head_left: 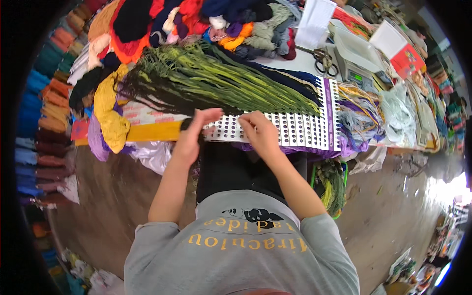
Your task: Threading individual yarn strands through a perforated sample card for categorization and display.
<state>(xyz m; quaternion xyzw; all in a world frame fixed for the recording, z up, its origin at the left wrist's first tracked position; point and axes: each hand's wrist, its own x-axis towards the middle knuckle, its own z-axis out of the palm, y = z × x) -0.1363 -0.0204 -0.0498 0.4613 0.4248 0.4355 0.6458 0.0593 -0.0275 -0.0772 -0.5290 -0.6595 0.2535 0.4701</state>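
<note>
A row of overlapping white punched cards [286,129] lies along the table's near edge, with rows of dark round holes. Long green and olive yarn strands [206,73] fan out from the cards toward the far left, turning nearly black at the near left. My left hand [194,132] is over the cards' left end, fingers stretched to the right and apart, holding nothing visible. Over the middle of the cards, my right hand [261,135] has its fingers curled and thumb drawn in. Whatever is between its fingertips is too small to make out.
Heaped colourful yarn [236,29] fills the far side. Scissors [324,63] lie by a digital scale [356,66] carrying a clear tub. Yellow yarn [112,110] hangs over the left edge. Purple-grey strands [361,110] lie right, above a green basket [339,196] of yarn.
</note>
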